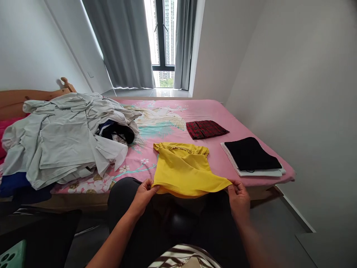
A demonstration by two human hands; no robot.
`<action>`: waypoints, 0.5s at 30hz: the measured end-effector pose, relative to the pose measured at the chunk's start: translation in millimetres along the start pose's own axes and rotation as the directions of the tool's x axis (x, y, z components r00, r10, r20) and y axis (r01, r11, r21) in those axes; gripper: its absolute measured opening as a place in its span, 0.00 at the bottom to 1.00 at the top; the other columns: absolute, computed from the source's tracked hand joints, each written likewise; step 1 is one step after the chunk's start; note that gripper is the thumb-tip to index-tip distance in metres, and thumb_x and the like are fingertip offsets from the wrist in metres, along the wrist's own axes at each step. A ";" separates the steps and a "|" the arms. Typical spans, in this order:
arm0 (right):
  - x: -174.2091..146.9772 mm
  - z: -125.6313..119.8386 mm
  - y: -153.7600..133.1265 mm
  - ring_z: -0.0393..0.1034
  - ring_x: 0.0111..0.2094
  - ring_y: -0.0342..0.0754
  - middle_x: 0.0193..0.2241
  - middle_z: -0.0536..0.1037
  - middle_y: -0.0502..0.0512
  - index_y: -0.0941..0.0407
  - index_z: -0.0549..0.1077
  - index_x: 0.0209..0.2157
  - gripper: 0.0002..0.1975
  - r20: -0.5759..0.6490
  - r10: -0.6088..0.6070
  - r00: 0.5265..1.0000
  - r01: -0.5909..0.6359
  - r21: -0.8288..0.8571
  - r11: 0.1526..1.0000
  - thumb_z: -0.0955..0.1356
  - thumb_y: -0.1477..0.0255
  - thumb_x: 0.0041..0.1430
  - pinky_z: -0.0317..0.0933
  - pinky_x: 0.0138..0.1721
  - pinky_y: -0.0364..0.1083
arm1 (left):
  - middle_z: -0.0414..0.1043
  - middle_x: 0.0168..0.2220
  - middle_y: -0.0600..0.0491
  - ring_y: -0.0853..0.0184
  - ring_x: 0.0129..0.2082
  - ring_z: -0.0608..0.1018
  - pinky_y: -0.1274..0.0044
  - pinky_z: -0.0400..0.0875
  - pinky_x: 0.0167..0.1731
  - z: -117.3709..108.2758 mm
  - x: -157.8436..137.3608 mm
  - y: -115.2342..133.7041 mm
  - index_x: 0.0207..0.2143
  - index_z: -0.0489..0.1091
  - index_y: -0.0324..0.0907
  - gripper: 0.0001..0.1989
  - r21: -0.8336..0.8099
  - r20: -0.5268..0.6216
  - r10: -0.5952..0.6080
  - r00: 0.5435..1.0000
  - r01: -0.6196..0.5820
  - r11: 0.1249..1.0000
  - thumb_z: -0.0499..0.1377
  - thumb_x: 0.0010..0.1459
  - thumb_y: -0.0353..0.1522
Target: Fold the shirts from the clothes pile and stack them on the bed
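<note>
A yellow short-sleeved top [184,167] lies spread on the near edge of the bed, its neckline pointing away from me. My left hand [144,191] pinches its lower left hem corner. At the other end of the hem, my right hand [238,193] grips the lower right corner and pulls it out sideways. Between the two hands the hem hangs slightly over the bed's edge. Beyond the top rests a folded red plaid cloth [206,129]. To the right sits a folded black garment [251,154] on top of folded white cloth [275,173].
A large heap of white clothes [67,137] covers the left of the bed, with dark pieces tucked in it. The bed has a pink flowered sheet [200,106]. A wooden headboard [33,95] stands far left. A green phone [13,255] shows at bottom left.
</note>
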State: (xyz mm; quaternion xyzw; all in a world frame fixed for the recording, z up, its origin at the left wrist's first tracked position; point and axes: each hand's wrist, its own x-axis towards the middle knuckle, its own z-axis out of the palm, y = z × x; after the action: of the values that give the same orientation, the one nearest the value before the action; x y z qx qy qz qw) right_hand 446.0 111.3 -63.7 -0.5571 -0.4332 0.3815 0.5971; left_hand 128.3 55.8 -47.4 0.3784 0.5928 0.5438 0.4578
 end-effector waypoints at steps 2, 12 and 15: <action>-6.7 3.8 1.9 0.71 0.31 0.48 0.30 0.76 0.54 0.56 0.68 0.36 0.16 0.110 -0.009 0.994 0.014 -0.044 0.999 0.68 0.60 0.50 0.67 0.34 0.47 | 0.58 0.19 0.62 0.76 0.20 0.62 0.82 0.57 0.21 -4.1 1.0 -0.4 0.23 0.56 0.42 0.18 0.036 -0.026 0.018 0.999 -0.017 0.999 0.63 0.41 0.40; 65.5 -48.5 -140.4 0.70 0.27 0.46 0.28 0.75 0.52 0.56 0.74 0.35 0.12 -0.150 -0.550 0.821 0.430 -0.470 0.771 0.66 0.67 0.49 0.65 0.30 0.45 | 0.65 0.16 0.61 0.73 0.15 0.68 0.82 0.63 0.16 -50.2 -1.8 150.4 0.31 0.65 0.43 0.11 0.314 -0.253 0.371 0.894 -0.287 0.905 0.61 0.43 0.35; 71.5 -41.1 -220.2 0.68 0.19 0.42 0.20 0.72 0.49 0.57 0.75 0.39 0.14 -0.181 -0.563 0.807 0.456 -0.416 0.787 0.62 0.73 0.52 0.63 0.23 0.42 | 0.67 0.16 0.58 0.72 0.14 0.69 0.81 0.65 0.14 -38.4 -9.3 220.4 0.37 0.70 0.41 0.13 0.315 -0.156 0.427 0.891 -0.365 0.876 0.56 0.48 0.33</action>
State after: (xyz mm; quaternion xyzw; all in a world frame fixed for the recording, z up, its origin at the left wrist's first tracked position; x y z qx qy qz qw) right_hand 502.5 145.3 162.0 -0.5657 -0.5356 0.0325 0.6261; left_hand 83.5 62.5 171.8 0.4896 0.6194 0.5767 0.2098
